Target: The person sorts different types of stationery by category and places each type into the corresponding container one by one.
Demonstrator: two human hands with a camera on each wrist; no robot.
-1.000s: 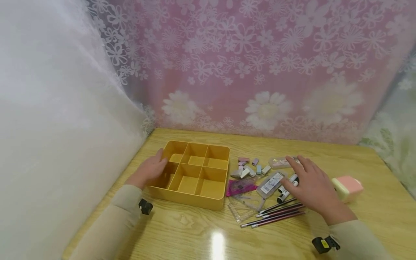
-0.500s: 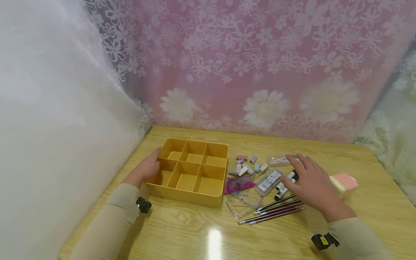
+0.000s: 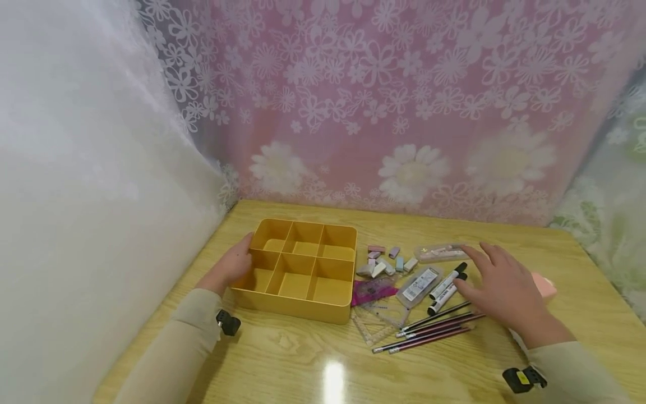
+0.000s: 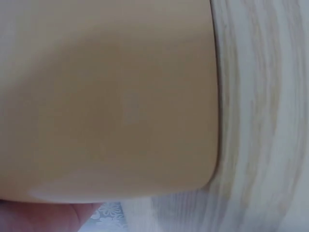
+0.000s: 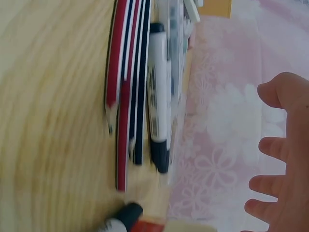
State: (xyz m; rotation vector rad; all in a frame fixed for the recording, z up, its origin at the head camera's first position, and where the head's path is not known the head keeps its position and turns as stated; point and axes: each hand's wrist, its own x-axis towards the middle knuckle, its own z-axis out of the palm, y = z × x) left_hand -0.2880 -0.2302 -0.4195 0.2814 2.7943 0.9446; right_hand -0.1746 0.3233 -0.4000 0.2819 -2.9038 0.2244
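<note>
The yellow box (image 3: 292, 310) is standing on the left half of the wooden table (image 3: 282, 370), its dividers forming two rows of three compartments. The left hand (image 3: 231, 268) is touching its left side. The box is hiding most of that hand's fingers, so how far they are closing, and whether they are gripping, I cannot tell.

Just beside the box's right wall, small erasers (image 3: 378, 270) are lying in a loose cluster, with a magenta packet (image 3: 362, 293) nearer the front. Clear drawing triangles (image 3: 360, 327) are overlapping in front of the packet. Farther right, a labelled case (image 3: 420, 285) is lying beside two markers (image 3: 448, 283), and several pencils (image 5: 124, 130) are fanning out in front of them. A slim clear case (image 3: 436, 254) is resting behind.

The right hand (image 3: 504, 292) is hovering near the markers, fingers and thumb spreading wide, holding nothing. Beyond it, a pink object (image 3: 546, 287) is partly showing. A flowered curtain (image 3: 343, 140) is hanging behind the table.
</note>
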